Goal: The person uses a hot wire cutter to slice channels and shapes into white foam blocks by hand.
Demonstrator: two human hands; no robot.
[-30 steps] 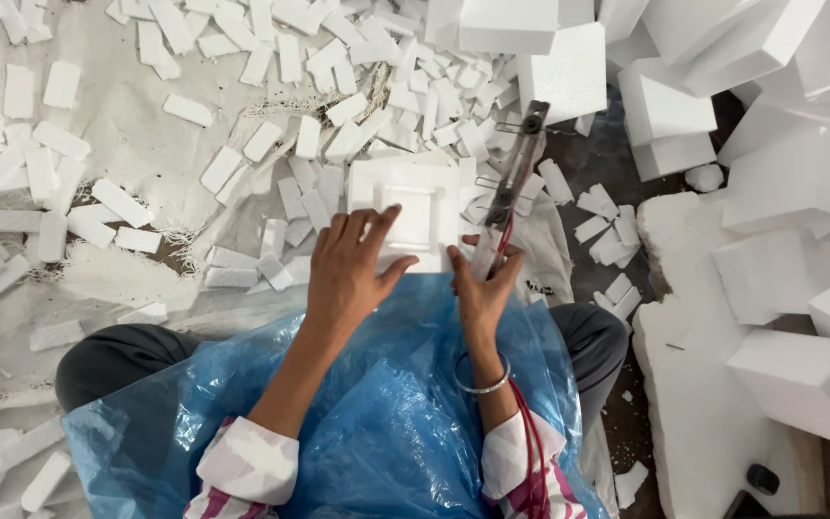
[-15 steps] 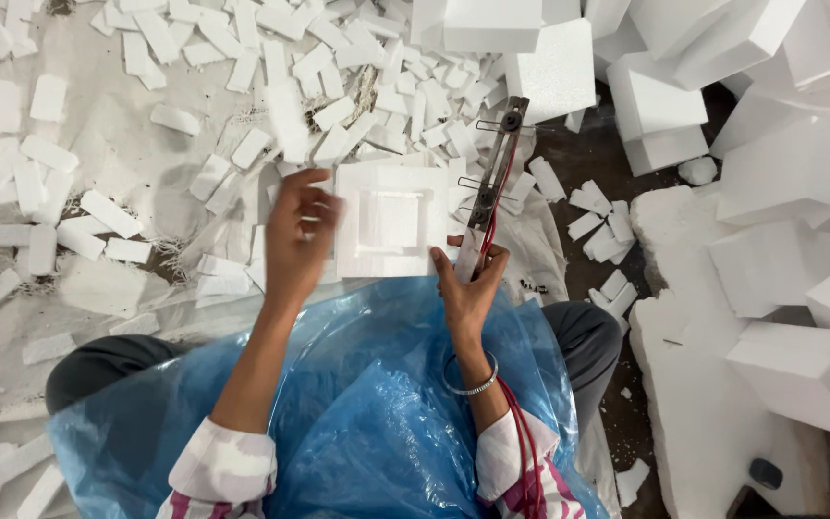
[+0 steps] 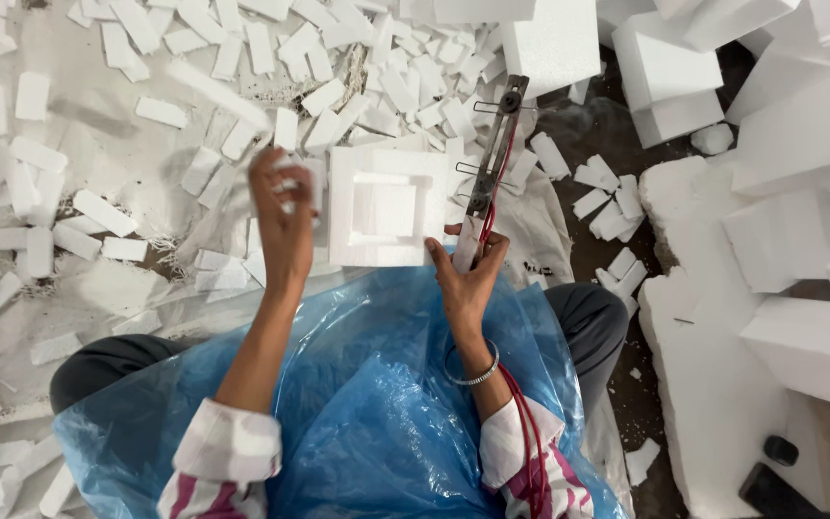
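Observation:
A square white foam block (image 3: 386,207) with a stepped recess in its middle lies in front of my knees. My right hand (image 3: 465,274) touches its near right corner and grips the handle of a long metal cutting tool (image 3: 492,149), which runs along the block's right side with a red cord trailing to my sleeve. My left hand (image 3: 282,216) is raised left of the block, apart from it, fingers closed on a small white foam offcut (image 3: 286,179) that is blurred. A blue plastic sheet (image 3: 377,404) covers my lap.
Several white foam strips (image 3: 98,211) litter the floor ahead and to the left. Large foam blocks (image 3: 799,240) are stacked at the right, and more (image 3: 549,43) stand beyond the tool. Two small dark objects (image 3: 780,450) lie at the lower right.
My left hand has left the top of the foam block and swung left and up with a small offcut. The right hand and tool have stayed beside the block.

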